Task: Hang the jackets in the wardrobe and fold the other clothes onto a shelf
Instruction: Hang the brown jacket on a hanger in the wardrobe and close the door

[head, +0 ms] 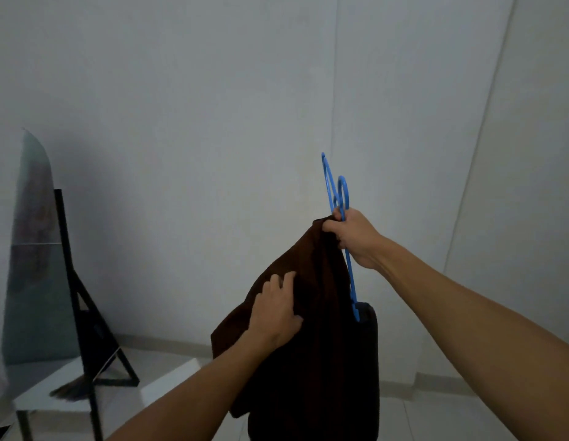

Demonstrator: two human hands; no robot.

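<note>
Right hand (353,238) is up high, grip clenched tight around the top of the dark brown jacket (308,329) and the neck of the blue hangers (339,198), fingers curled right round both, and there look to be two blue hooks poking up just above the knuckles, one taller and one shorter and rounder, though how many hangers there are I cannot tell for sure. The jacket drops straight down from that grip, bunched at the top where the fingers pinch it, spreading wider below and running out past the bottom edge of the view. A blue hanger arm slants down from under the right hand and shows again at the jacket's right side, well below the grip, where a darker fold of cloth hangs off its end. Left hand (275,313) sits lower and to the left of the right one, laid on the jacket's front with fingers curled into the cloth, gathering a fold; thumb side toward the right hand. Both forearms are bare and reach in from the bottom corners. Beyond the hands there's a plain pale wall (197,106); away to the left of the left hand a black stand (86,300) rises from a white table (70,399), with a tall pale panel (32,249) leaning behind it
</note>
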